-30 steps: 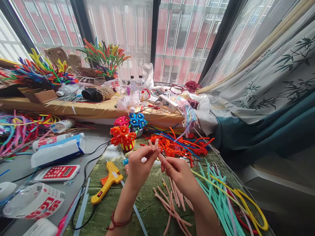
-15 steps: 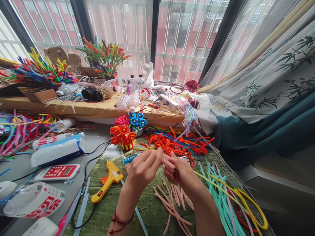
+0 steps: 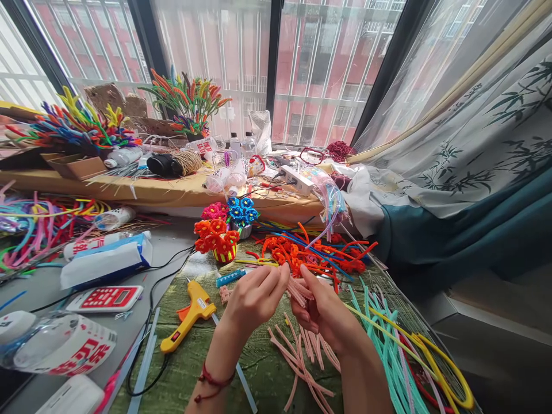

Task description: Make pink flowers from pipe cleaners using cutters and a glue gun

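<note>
A pink pipe cleaner [image 3: 297,289] is pinched between left hand [image 3: 254,299] and right hand [image 3: 321,307], best bent with short, close grips.

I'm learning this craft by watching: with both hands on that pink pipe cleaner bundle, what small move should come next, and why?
Probably another small twist of the pink pipe cleaner bundle. The left hand pinches one end and the right hand grips the other, both held above the green mat, and the strands between them look bunched but not tightly wound. Loose pink pieces lie below.
</note>
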`<state>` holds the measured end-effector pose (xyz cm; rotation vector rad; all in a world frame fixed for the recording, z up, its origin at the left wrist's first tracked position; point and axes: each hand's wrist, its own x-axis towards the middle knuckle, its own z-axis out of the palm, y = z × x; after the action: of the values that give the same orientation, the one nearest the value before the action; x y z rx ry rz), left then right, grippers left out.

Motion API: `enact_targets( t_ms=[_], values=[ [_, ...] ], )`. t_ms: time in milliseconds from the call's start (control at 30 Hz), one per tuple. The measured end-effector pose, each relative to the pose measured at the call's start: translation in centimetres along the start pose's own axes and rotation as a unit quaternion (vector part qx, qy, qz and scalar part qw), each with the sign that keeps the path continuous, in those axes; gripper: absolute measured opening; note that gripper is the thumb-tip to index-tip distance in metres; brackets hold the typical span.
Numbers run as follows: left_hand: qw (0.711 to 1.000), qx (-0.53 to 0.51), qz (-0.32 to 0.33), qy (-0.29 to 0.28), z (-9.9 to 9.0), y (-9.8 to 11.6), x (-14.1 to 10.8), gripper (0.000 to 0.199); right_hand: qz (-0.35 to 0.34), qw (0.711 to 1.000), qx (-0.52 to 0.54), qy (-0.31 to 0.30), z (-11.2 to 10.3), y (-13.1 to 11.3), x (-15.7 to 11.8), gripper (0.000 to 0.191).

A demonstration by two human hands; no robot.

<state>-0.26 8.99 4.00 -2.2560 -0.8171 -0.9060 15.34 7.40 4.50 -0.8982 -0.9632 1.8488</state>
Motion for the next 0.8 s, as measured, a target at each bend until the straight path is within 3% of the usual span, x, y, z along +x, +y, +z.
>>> enact_targets(
  t_ms=[367,567,700,800],
  values=[
    [1.0,0.019,0.004,-0.02,0.7,0.9,0.3,0.013,-0.038,0.996,-0.081,-0.024,-0.3,-0.6,-0.4,0.053],
    [1.0,0.009,0.001,-0.02,0.9,0.7,0.1,0.017,-0.05,0.993,-0.108,0.004,0.0,-0.4,0.0,0.059],
    [0.996,-0.03,-0.022,-0.075,0.2,0.4,0.5,0.021,-0.068,0.988,-0.132,0.035,-0.2,0.0,0.5,0.055],
    [0.981,-0.12,-0.09,-0.12,-0.7,-0.2,0.9,0.028,-0.101,0.979,-0.169,0.054,-0.4,0.2,0.7,0.05]
  ],
)
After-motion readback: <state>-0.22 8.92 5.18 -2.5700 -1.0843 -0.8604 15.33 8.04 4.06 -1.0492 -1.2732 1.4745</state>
